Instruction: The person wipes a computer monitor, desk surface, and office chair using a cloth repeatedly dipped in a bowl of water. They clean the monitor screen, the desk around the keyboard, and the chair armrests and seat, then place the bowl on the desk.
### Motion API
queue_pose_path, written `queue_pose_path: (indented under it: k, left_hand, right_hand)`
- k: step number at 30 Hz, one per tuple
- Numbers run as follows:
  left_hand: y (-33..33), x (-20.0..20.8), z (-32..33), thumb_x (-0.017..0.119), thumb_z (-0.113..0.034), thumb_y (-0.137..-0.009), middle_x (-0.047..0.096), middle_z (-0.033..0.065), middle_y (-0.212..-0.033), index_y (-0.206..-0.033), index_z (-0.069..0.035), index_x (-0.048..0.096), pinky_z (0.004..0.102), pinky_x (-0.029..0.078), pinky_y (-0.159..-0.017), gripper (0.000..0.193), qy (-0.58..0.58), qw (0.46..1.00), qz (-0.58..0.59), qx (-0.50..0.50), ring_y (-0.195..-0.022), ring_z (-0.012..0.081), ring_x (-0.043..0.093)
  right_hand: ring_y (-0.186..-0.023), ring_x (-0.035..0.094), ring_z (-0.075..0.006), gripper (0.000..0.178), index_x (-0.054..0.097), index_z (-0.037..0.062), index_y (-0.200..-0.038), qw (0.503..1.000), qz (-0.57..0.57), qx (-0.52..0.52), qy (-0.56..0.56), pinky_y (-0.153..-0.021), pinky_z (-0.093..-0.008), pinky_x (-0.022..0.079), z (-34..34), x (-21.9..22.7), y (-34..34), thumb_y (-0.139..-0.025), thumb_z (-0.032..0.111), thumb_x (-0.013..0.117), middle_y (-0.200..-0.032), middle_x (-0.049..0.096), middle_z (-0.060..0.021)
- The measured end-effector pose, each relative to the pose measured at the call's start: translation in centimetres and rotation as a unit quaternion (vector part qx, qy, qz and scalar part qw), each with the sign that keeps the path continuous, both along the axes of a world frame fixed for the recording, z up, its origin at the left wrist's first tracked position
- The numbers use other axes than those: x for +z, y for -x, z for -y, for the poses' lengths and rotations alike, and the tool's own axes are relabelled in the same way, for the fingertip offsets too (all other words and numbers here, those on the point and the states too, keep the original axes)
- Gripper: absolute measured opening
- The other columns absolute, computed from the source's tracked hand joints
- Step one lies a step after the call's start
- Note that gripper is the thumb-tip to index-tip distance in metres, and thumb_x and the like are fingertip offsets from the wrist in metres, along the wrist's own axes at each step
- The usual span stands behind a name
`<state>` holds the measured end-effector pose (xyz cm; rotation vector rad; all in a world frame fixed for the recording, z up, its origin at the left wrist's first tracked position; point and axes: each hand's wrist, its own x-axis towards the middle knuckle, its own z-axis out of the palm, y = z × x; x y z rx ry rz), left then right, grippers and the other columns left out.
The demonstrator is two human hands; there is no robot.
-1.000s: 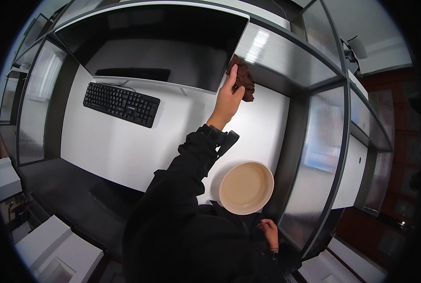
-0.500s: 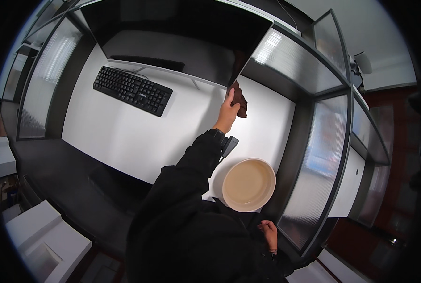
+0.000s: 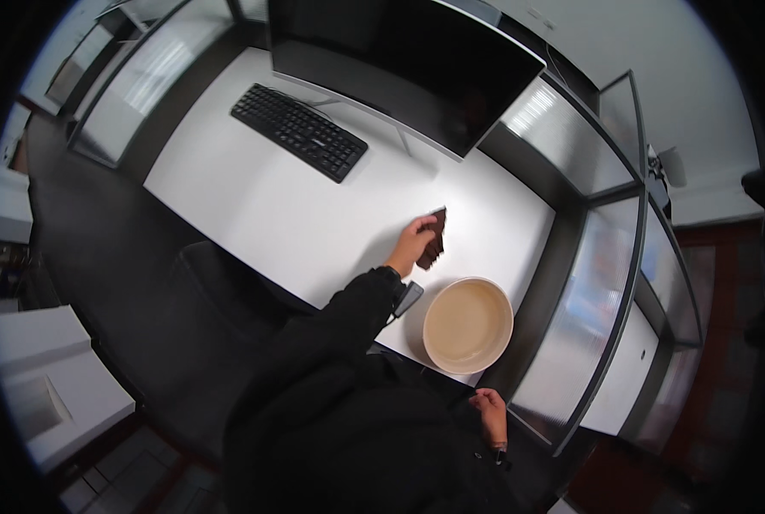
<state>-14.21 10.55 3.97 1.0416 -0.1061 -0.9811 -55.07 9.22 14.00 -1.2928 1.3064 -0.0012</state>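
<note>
My left hand [image 3: 412, 245] grips a dark brown cloth [image 3: 432, 242] at the white desk's surface, between the monitor and a round beige basin [image 3: 468, 325]. The cloth hangs crumpled from my fingers and thumb, apart from the monitor's lower corner. The basin stands at the near right of the desk; what looks like shallow water lies in it. My right hand [image 3: 491, 415] is beyond the desk's near edge, just below the basin, its fingers curled in with nothing visible in them. A small dark grey device [image 3: 408, 298] on a cord shows beside my left wrist.
A large black monitor [image 3: 408, 60] on a silver stand takes up the back of the white desk [image 3: 219, 154]. A black keyboard [image 3: 299, 131] lies in front of it at the left. Framed ribbed translucent partitions [image 3: 584, 300] close in the right side. A dark chair [image 3: 219, 287] stands at the near left.
My left hand has drawn the cloth from the monitor's lower right corner back toward me and the basin. The right hand stays by the desk's near edge. The whole view has shifted.
</note>
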Motion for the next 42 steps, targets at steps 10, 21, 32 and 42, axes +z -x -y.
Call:
queue_pose_path:
  k: [10, 21, 32, 42]
  left_hand:
    - [15.9, 7.9, -8.8, 0.048, -0.007, -0.084, 0.06, 0.0068, -0.09, -0.108, -0.002, 0.053, 0.0254, 0.047, -0.07, 0.025, 0.01, 0.983, 0.159, -0.086, -0.079, 0.013, 0.058]
    - [28.3, 11.5, -18.7, 0.043, 0.0, -0.075, 0.06, 0.0105, -0.079, -0.115, -0.001, 0.048, 0.0264, 0.049, -0.049, 0.041, 0.078, 0.949, 0.144, -0.269, -0.056, 0.0165, 0.059]
    - [29.7, 10.1, -25.3, 0.047, -0.002, -0.078, 0.057, 0.009, -0.104, -0.124, -0.003, 0.045, 0.026, 0.046, -0.08, 0.046, 0.124, 0.945, 0.192, -0.233, -0.091, 0.0141, 0.055]
    - [25.7, 7.7, -35.7, 0.069, -0.018, -0.081, 0.045, 0.0114, -0.124, -0.134, -0.005, 0.034, 0.0303, 0.041, -0.092, 0.065, 0.054, 0.952, 0.185, -0.236, -0.109, 0.0182, 0.048]
  right_hand:
    - [-0.078, 0.058, -0.0117, 0.02, 0.052, -0.001, -0.108, 0.985, 0.128, 0.108, 0.029, -0.072, -0.0211, 0.045, 0.6, -1.0, 3.6, -0.088, 0.004, 0.052, -0.086, 0.065, -0.0068]
    - [-0.107, 0.053, -0.0187, 0.08, 0.017, 0.0067, -0.144, 0.939, 0.262, 0.22, -0.029, -0.09, -0.0309, 0.044, -5.7, 2.2, 6.0, -0.078, -0.007, 0.059, -0.127, 0.048, -0.0148]
    - [-0.104, 0.054, -0.0139, 0.055, 0.044, 0.0, -0.13, 0.914, 0.246, 0.319, 0.042, -0.088, -0.0262, 0.044, -12.9, 3.9, 2.9, -0.076, -0.002, 0.055, -0.114, 0.057, -0.0064]
    - [-0.096, 0.055, -0.0123, 0.044, 0.047, -0.0007, -0.122, 0.941, 0.251, 0.218, 0.067, -0.081, -0.0237, 0.046, -21.4, 4.9, -2.6, -0.079, -0.002, 0.05, -0.108, 0.058, -0.0067]
